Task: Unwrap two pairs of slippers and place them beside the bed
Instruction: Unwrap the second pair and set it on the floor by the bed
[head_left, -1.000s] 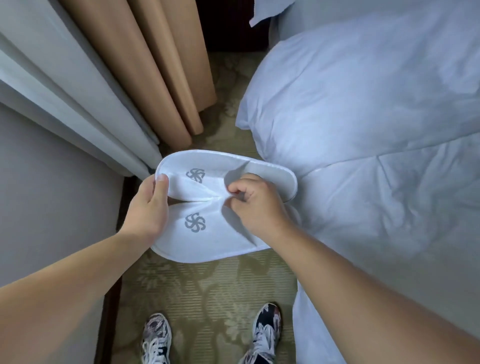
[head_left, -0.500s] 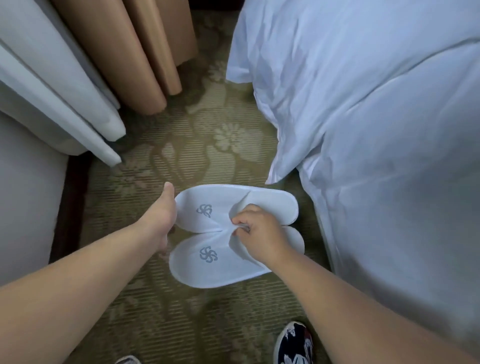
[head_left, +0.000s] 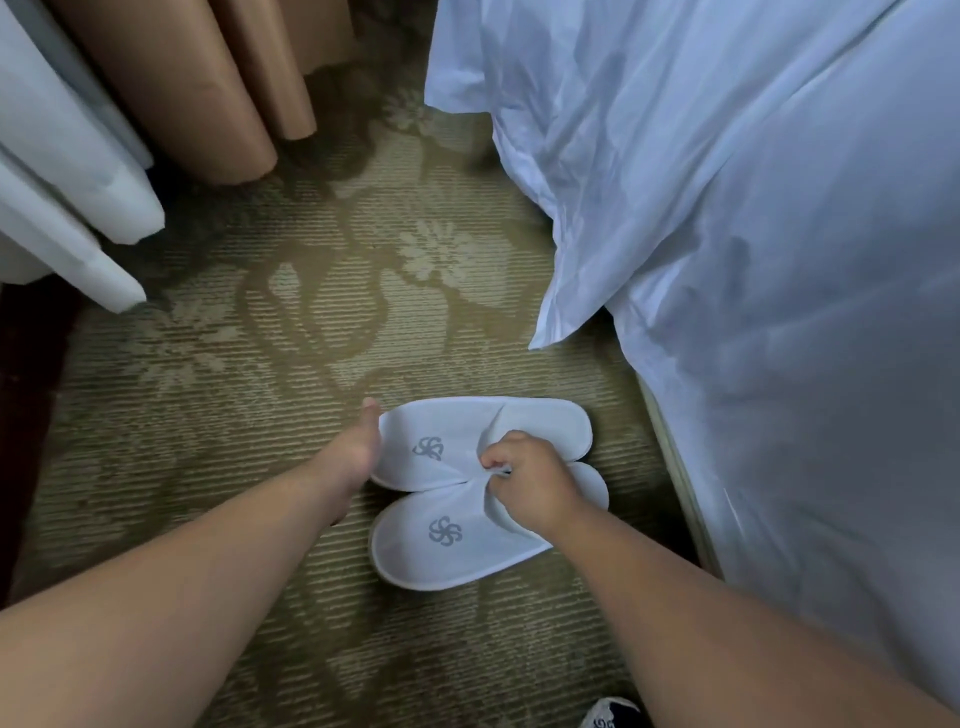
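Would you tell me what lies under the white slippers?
Patterned carpet shows all round the slippers; the patch directly beneath them is hidden, as are fingers of the left hand.

My left hand (head_left: 358, 452) grips the toe end of the white slippers (head_left: 441, 556), thumb up along the far one's edge. My right hand (head_left: 530, 478) pinches the fabric where the two uppers meet. The pair lies side by side, toes to my left, each with a grey swirl logo, low over the patterned carpet (head_left: 311, 338) - whether touching it, I cannot tell. The white duvet (head_left: 727, 208) hangs down just to the right. Tan curtains (head_left: 208, 78) and a white curtain (head_left: 78, 156) hang at the far left - well apart from the slippers. My shoe (head_left: 610, 714) shows at the bottom edge.
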